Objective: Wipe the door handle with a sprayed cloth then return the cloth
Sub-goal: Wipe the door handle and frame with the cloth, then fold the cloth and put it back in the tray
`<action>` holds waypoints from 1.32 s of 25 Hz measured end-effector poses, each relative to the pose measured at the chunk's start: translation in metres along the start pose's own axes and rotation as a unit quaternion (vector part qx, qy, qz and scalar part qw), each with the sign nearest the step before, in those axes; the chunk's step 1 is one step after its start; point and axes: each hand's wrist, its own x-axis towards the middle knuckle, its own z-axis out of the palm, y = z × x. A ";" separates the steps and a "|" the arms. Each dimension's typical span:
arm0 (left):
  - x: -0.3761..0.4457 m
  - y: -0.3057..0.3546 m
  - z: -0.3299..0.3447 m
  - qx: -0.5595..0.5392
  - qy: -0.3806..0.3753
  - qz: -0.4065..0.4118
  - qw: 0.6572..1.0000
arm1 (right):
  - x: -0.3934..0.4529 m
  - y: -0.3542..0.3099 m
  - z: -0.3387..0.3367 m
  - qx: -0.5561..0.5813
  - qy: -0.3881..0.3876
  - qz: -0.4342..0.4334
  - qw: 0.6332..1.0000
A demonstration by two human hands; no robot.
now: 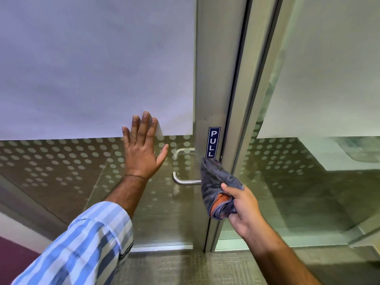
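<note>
The right hand (242, 210) grips one crumpled grey cloth (218, 188) with an orange patch, its top against the door frame beside one metal handle (183, 181). The left hand (141, 151) presses flat, fingers spread, on the glass door (61, 161).

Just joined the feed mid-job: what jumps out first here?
The left hand is spread flat on the glass door, centre frame. Right of it, the right hand holds a bunched grey cloth against the frame just below the blue PULL sign, beside the steel door handle.
</note>
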 end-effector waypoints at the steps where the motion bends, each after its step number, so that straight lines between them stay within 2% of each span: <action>1: 0.000 -0.001 -0.001 -0.002 -0.004 0.001 1.000 | -0.005 0.005 -0.001 0.006 0.006 -0.005 1.000; 11: -0.006 0.013 -0.027 -0.074 -0.039 -0.026 0.996 | -0.057 0.018 -0.034 0.061 0.052 -0.022 0.997; 16: -0.018 0.056 -0.038 -0.127 -0.033 -0.006 0.991 | -0.069 0.001 -0.066 0.084 0.078 -0.037 0.993; 23: -0.066 0.191 -0.038 -0.196 -0.085 0.008 0.977 | -0.092 -0.042 -0.167 0.077 0.108 -0.027 0.991; 29: -0.116 0.348 -0.028 -0.250 -0.168 0.035 0.953 | -0.126 -0.091 -0.296 0.082 0.175 -0.040 0.980; 33: -0.143 0.444 -0.013 -0.281 -0.257 0.048 0.924 | -0.148 -0.114 -0.369 0.079 0.228 -0.075 0.968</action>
